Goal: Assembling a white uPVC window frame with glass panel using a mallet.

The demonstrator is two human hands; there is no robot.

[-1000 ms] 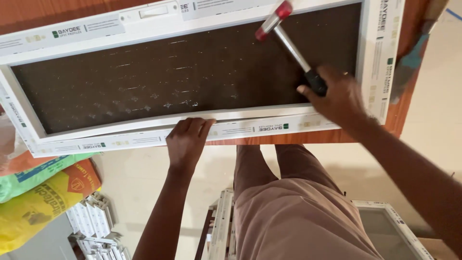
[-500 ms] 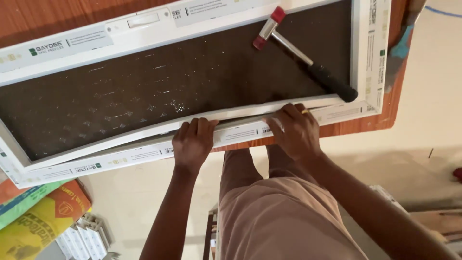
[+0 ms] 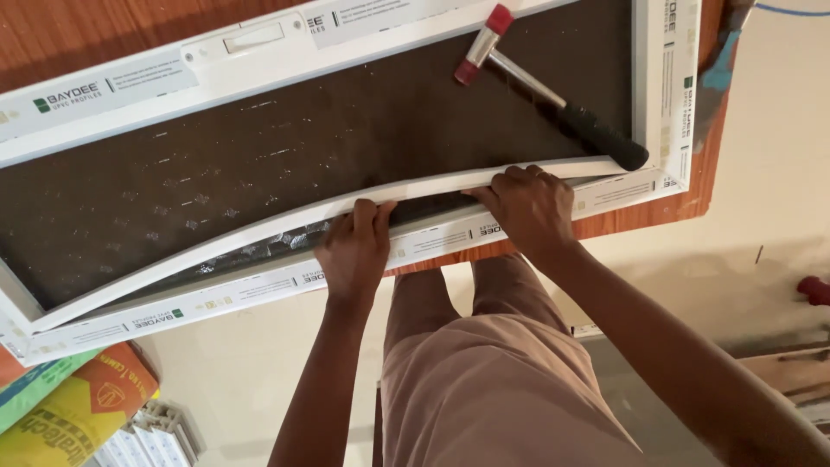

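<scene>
Both the left hand [image 3: 356, 251] and right hand [image 3: 529, 207] grip the bowed white plastic glazing strip [image 3: 259, 227] at mid-frame; pressing evenly along the white window frame [image 3: 259, 290] should seat it best.

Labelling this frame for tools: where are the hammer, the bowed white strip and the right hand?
hammer [image 3: 553, 97], head view, metal shaft.
bowed white strip [image 3: 259, 227], head view, mid-length.
right hand [image 3: 529, 207], head view, back.

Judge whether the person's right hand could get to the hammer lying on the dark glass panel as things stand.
Probably yes. The right hand rests on the white strip, close below the hammer's black handle, with only bare glass panel between them.
</scene>
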